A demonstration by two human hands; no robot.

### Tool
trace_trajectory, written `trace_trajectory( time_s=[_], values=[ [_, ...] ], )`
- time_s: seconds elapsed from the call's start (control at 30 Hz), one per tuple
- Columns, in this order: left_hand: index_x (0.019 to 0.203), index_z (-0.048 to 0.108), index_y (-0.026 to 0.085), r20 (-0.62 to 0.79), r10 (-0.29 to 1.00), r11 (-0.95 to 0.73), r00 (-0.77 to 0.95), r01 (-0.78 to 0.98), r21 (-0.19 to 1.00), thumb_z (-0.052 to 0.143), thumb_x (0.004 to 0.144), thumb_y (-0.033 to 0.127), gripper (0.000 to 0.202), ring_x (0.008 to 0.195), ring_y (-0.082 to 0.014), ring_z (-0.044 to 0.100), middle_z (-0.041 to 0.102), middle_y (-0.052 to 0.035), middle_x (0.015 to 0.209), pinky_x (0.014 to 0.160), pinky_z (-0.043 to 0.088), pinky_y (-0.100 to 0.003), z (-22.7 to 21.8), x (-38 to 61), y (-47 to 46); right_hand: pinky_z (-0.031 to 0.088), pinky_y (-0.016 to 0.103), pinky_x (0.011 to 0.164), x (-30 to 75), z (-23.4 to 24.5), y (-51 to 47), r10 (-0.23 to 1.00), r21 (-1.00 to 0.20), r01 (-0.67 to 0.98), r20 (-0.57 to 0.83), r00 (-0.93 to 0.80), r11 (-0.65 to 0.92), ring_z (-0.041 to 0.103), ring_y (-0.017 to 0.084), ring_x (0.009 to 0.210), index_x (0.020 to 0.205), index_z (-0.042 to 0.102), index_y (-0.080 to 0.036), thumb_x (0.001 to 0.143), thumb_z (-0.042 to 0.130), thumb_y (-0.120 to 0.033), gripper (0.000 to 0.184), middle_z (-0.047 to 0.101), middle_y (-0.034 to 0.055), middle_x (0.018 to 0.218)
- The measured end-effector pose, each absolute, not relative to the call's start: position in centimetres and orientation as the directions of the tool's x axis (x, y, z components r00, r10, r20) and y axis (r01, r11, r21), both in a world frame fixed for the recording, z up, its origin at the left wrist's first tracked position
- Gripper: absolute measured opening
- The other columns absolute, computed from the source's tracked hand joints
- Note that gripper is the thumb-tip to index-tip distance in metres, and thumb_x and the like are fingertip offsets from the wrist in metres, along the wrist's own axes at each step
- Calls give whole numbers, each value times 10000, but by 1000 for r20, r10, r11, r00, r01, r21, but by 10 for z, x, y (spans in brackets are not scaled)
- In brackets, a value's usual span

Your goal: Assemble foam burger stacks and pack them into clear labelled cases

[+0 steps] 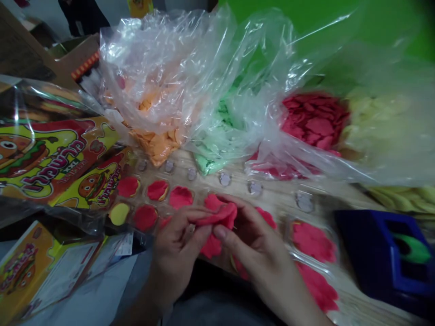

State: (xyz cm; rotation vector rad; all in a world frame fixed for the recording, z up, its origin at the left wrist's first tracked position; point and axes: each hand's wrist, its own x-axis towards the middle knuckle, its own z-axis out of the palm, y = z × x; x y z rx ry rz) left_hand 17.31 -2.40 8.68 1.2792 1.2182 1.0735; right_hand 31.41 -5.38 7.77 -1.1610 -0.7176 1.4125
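Between my two hands is a soft, thin red scalloped piece (220,215), bent upward and seen partly edge-on. My left hand (183,240) pinches its left side with thumb and fingers. On its other side my right hand (253,240) is closed, the thumb at the lower edge and the fingers behind. Below the hands lies another red scalloped piece (211,246), partly hidden. Similar red pieces sit in rows of clear plastic trays, including a tray (288,235) at the right and a red round (146,217) at the left. Some have yellow edges showing underneath.
Clear bags of orange pieces (158,145), green pieces (217,156), red pieces (316,120) and pale yellow pieces (377,117) stand behind the trays. Printed burger packages (61,158) lie left. A blue tape dispenser (377,258) stands right on the wooden table (353,290).
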Motion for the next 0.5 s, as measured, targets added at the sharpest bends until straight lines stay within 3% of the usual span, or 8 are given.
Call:
trace_trajectory(
  time_s=[0.07, 0.13, 0.2, 0.3, 0.4, 0.47, 0.5],
  values=[
    [749, 693, 205, -249, 962, 263, 111, -137, 955, 761, 678, 333, 161, 641, -116, 639, 691, 12, 691, 627, 522, -207, 89, 174, -23, 561, 265, 748, 317, 80, -55, 960, -885, -414, -270, 79, -214, 670, 162, 861, 1048, 641, -320, 731, 726, -363, 330, 702, 11, 985],
    [739, 669, 197, -362, 917, 398, 169, -317, 861, 793, 627, 385, 251, 600, -116, 639, 679, 20, 660, 617, 537, -229, 92, 175, -23, 560, 255, 710, 319, 82, -56, 962, -850, -478, -271, 33, -223, 670, 143, 756, 1028, 652, -304, 732, 727, -358, 310, 712, 4, 870],
    [769, 664, 197, -389, 896, 444, 215, -404, 800, 805, 619, 358, 261, 663, -131, 668, 692, 14, 700, 696, 551, -261, 93, 178, -24, 558, 261, 728, 320, 81, -56, 965, -832, -502, -264, -12, -234, 669, 134, 716, 1007, 664, -287, 722, 736, -363, 304, 718, 7, 838],
    [841, 660, 205, -396, 893, 450, 215, -454, 769, 795, 636, 342, 281, 756, -147, 685, 704, 6, 762, 761, 547, -282, 86, 171, -24, 556, 277, 781, 318, 74, -56, 959, -868, -420, -281, -26, -266, 687, 162, 817, 1021, 665, -283, 693, 750, -406, 361, 733, 30, 905],
    [888, 637, 202, -372, 928, 344, 12, -410, 845, 800, 607, 384, 372, 787, -151, 676, 704, 0, 822, 779, 536, -290, 68, 133, -15, 542, 309, 866, 319, 61, -58, 942, -913, -266, -332, 45, -309, 674, 208, 962, 1027, 669, -275, 635, 767, -467, 447, 730, 53, 995],
    [921, 607, 201, -228, 941, 182, -249, -194, 964, 759, 624, 447, 415, 759, -146, 664, 693, -2, 832, 744, 530, -281, 52, 91, -5, 527, 337, 913, 322, 52, -61, 931, -925, -170, -356, 78, -339, 668, 230, 997, 1010, 678, -269, 632, 754, -498, 448, 727, 59, 1027],
    [950, 595, 197, -110, 926, 122, -361, 10, 993, 699, 666, 492, 422, 746, -145, 657, 687, -9, 840, 716, 525, -275, 44, 67, 1, 520, 345, 930, 325, 48, -63, 928, -927, -130, -363, 83, -351, 668, 237, 1003, 997, 684, -268, 640, 742, -508, 434, 727, 58, 1035]
  ],
)
